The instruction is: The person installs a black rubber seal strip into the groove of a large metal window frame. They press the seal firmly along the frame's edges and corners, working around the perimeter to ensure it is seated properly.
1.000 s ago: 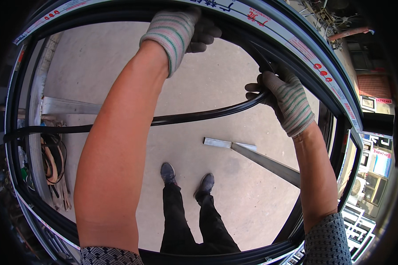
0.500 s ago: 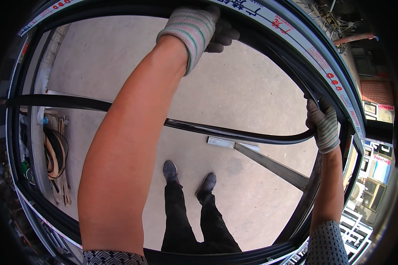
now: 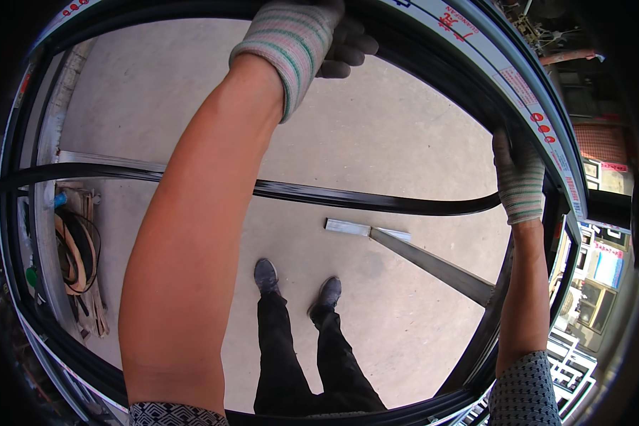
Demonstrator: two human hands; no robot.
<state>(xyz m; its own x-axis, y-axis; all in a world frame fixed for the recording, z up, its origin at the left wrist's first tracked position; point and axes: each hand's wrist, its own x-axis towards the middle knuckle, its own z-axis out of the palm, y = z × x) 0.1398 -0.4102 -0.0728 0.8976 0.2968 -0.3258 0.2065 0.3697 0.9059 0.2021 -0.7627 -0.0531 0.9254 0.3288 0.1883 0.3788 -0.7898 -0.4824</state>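
Note:
A black rubber sealing strip (image 3: 376, 202) sags across the opening of a large metal window frame (image 3: 491, 51) with black inner edges. Its right end bends up to my right hand (image 3: 522, 174), which wears a striped glove with dark fingers. That hand is closed around the strip against the right side of the frame; most of its fingers are lost in shadow. My left hand (image 3: 298, 42), gloved alike, rests at the far side of the frame with fingers apart and stretched to the right. No strip shows between those fingers. My left forearm hides part of the strip.
Through the opening I see the concrete floor and my shoes (image 3: 266, 275). A grey metal support bar (image 3: 433, 264) slants below the strip. Wood pieces and a coiled band (image 3: 78, 252) lie at left. White frames (image 3: 575, 373) stand at lower right.
The slack strip that stood off the frame above my right hand no longer shows there. My right hand has moved slightly up along the frame. The sagging strip now curves less tightly near it.

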